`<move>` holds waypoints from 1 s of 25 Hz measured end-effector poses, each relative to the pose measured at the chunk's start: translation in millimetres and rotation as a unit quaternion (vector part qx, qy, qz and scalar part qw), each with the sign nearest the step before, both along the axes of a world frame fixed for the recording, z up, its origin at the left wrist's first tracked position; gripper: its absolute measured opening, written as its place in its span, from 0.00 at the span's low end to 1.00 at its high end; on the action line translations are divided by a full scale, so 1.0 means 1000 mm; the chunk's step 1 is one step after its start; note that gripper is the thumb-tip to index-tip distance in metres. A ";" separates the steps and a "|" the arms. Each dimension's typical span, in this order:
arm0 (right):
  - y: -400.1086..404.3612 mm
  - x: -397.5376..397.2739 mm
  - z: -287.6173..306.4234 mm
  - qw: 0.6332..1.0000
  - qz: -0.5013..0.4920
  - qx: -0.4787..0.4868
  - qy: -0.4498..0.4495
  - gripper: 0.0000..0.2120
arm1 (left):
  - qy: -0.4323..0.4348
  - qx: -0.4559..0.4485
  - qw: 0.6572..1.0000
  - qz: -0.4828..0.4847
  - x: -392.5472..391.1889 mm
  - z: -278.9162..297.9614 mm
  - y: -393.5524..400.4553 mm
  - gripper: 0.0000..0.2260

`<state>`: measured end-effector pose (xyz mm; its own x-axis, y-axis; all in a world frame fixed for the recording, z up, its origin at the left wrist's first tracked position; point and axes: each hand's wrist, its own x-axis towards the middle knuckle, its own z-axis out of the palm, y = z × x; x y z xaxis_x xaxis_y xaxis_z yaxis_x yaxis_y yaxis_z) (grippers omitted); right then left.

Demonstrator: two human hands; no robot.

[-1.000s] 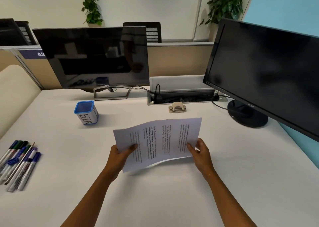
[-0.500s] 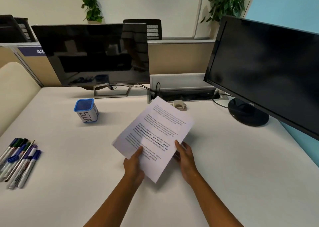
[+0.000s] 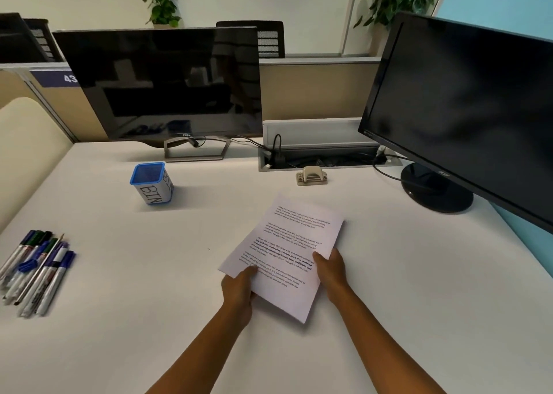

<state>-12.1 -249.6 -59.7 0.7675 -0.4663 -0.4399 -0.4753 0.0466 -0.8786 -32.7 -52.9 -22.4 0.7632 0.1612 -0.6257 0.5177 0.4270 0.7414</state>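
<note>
A: Location of the printed sheet [image 3: 284,256]?

B: Held low over the white desk [image 3: 134,274], right of centre, in front of the cable tray [image 3: 323,157] and well apart from the blue-rimmed cup marked BIN [image 3: 152,184]. Turned at a slant, text face up, with the far corner aimed toward the Acer monitor [image 3: 466,109].

A: Grip of the left hand [image 3: 238,289]?

B: Closed on the near left edge, with the thumb on top of the print and the fingers tucked underneath, out of sight.

A: And the right hand [image 3: 330,271]?

B: Same pinch on the right edge, thumb across the margin, fingers hidden below the paper. Probably taken at two opposite edges to stop a thin page from sagging or curling.

A: Reason for the slant?

B: Hard to say for certain. Possibly for reading, possibly midway into a turn or a fold. Seemingly not flat on the surface, judging by the thin shadow under the free near corner.

A: Anything else within reach?

B: A bunch of markers [image 3: 36,271] laid side by side at the left edge, far from either hand. A small beige cable clip [image 3: 311,175] just beyond the sheet's far corner. A dark Dell monitor [image 3: 167,85] at the back.

A: Risks?

B: Creasing under too firm a pinch, or slipping if loosened unevenly. Best handled with light, even pressure.
</note>
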 end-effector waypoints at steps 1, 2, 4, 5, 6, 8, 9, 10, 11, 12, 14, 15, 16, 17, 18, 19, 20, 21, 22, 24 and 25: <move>-0.005 0.000 0.003 1.000 0.003 -0.015 0.000 0.18 | 0.003 0.020 1.000 0.009 0.005 -0.004 0.007 0.16; -0.012 0.000 0.006 1.000 -0.001 -0.027 -0.001 0.17 | 0.005 0.046 0.999 0.017 0.011 -0.007 0.014 0.14; -0.026 0.000 0.011 0.998 -0.015 -0.057 -0.001 0.15 | 0.005 0.101 0.995 0.022 0.023 -0.010 0.024 0.13; -0.033 -0.001 0.012 0.997 -0.015 -0.075 -0.004 0.15 | -0.004 0.118 0.993 0.022 0.029 -0.010 0.027 0.14; -0.040 0.000 0.013 0.995 -0.005 -0.095 -0.008 0.15 | -0.013 0.133 0.991 0.021 0.034 -0.009 0.028 0.14; -0.053 0.000 0.014 0.990 0.044 -0.135 -0.017 0.14 | -0.028 0.162 0.986 0.018 0.044 -0.010 0.027 0.14; -0.057 0.000 0.015 0.985 0.074 -0.151 -0.027 0.15 | -0.034 0.176 0.984 0.015 0.049 -0.009 0.027 0.13; -0.061 0.000 0.017 0.981 0.102 -0.162 -0.040 0.15 | -0.041 0.184 0.982 0.011 0.054 -0.008 0.025 0.13; -0.064 -0.001 0.018 0.977 0.121 -0.168 -0.053 0.16 | -0.046 0.191 0.981 0.004 0.059 -0.009 0.021 0.12; -0.067 -0.002 0.018 0.974 0.133 -0.174 -0.066 0.17 | -0.052 0.198 0.979 -0.006 0.065 -0.008 0.017 0.12; -0.070 -0.004 0.014 0.968 0.137 -0.188 -0.091 0.17 | -0.074 0.221 0.972 -0.037 0.077 -0.006 0.006 0.12; -0.070 -0.004 0.011 0.966 0.136 -0.193 -0.101 0.17 | -0.092 0.236 0.966 -0.056 0.083 -0.004 -0.002 0.12; -0.071 -0.005 0.008 0.965 0.136 -0.196 -0.108 0.17 | -0.113 0.253 0.958 -0.077 0.089 -0.002 -0.010 0.11; -0.071 -0.005 0.006 0.965 0.136 -0.195 -0.114 0.17 | -0.133 0.271 0.948 -0.097 0.096 0.001 -0.018 0.11; -0.071 -0.006 0.006 0.964 0.137 -0.194 -0.120 0.17 | -0.155 0.288 0.938 -0.117 0.103 0.005 -0.026 0.11; -0.071 -0.005 0.005 0.964 0.137 -0.191 -0.125 0.17 | -0.178 0.303 0.926 -0.137 0.113 0.008 -0.035 0.10; -0.072 -0.005 0.005 0.963 0.140 -0.189 -0.128 0.17 | -0.198 0.314 0.915 -0.158 0.122 0.010 -0.044 0.10; -0.073 -0.004 0.005 0.963 0.143 -0.186 -0.132 0.17 | -0.215 0.321 0.905 -0.180 0.133 0.013 -0.054 0.10; -0.074 -0.004 0.004 0.963 0.145 -0.184 -0.133 0.17 | -0.224 0.324 0.896 -0.205 0.143 0.015 -0.064 0.09; -0.076 -0.004 0.002 0.963 0.146 -0.184 -0.135 0.17 | -0.229 0.328 0.881 -0.251 0.165 0.017 -0.087 0.09; -0.076 -0.004 0.002 0.962 0.147 -0.187 -0.136 0.16 | -0.228 0.335 0.874 -0.269 0.176 0.018 -0.098 0.10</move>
<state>-15.9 -325.4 -57.9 0.9531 -0.2986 -0.0482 -0.1701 -0.3974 -0.9017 143.1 -150.7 -4.2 0.9865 -0.0846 -0.1401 0.0956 -0.3968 0.9129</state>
